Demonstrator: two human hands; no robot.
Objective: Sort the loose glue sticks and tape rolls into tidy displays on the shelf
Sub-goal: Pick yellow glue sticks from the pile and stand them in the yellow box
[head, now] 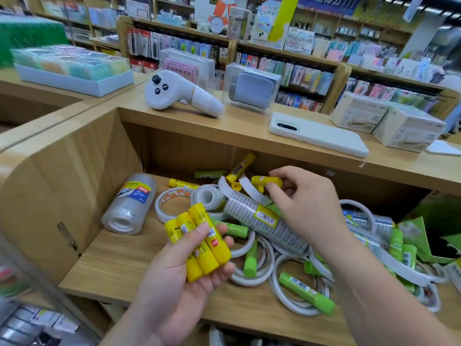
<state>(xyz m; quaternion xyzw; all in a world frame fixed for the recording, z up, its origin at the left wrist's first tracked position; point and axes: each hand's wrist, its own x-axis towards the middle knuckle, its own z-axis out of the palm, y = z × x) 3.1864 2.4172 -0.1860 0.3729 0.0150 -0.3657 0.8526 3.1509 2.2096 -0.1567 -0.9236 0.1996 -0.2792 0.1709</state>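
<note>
Your left hand [189,268] was curled round three yellow glue sticks [199,243]. They lay side by side in the palm with your thumb pressed across them, probably so the bundle kept one orientation and could go down as a neat row. Your right hand [306,208] was well apart from it, reaching toward the back of the pile. Its thumb and fingertips pinched a fourth yellow glue stick [267,181] just above the jumble, so gathering by colour seemed to be the step in hand.

On the shelf [112,265] the rest lay unsorted:
- Green glue sticks [306,293] were scattered among white tape rings [162,213].
- A long wrapped tube of tape rolls [252,221] slanted across the heap.
- A sleeve of clear tape rolls [129,208] lay on its side near the left wall, apart from the mess.

A white controller [174,92] and a phone [316,134] rested on the ledge above, out of the work.
</note>
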